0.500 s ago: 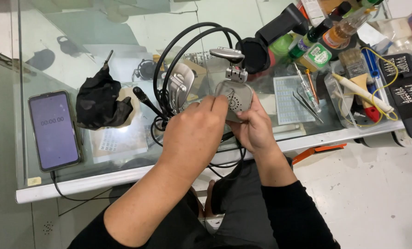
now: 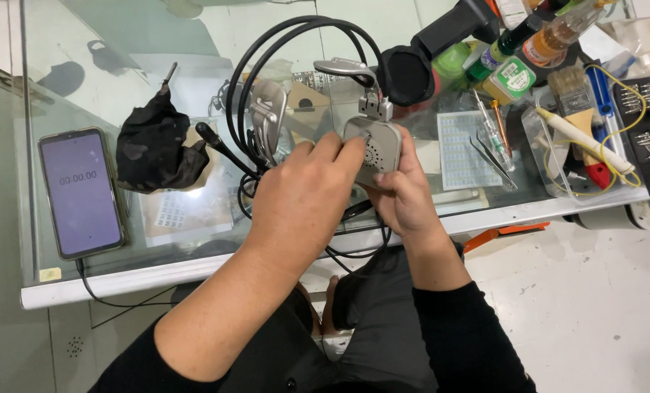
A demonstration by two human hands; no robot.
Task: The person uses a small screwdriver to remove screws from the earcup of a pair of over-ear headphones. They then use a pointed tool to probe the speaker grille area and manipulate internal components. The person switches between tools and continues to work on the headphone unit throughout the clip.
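A headset with a black double headband (image 2: 288,44) lies over the glass table (image 2: 194,269). My right hand (image 2: 405,193) grips its grey ear cup housing (image 2: 376,145) from the right and below. My left hand (image 2: 303,196) lies over the housing's left side, its fingertips pressing on the grey face. A metal hinge bracket (image 2: 372,105) rises from the housing to the band. The other grey ear cup (image 2: 266,116) rests behind my left hand, and a black ear cushion (image 2: 405,73) sits farther back.
A phone (image 2: 81,191) with a lit purple screen lies at the left, a crumpled black cloth (image 2: 154,145) beside it. Tweezers (image 2: 492,156), a screwdriver (image 2: 489,127), bottles (image 2: 514,65), a brush (image 2: 576,94) and a screwdriver bit case (image 2: 649,138) crowd the right side.
My left hand's fingers have shifted slightly over the grey ear cup housing; both hands stay on it in the same place.
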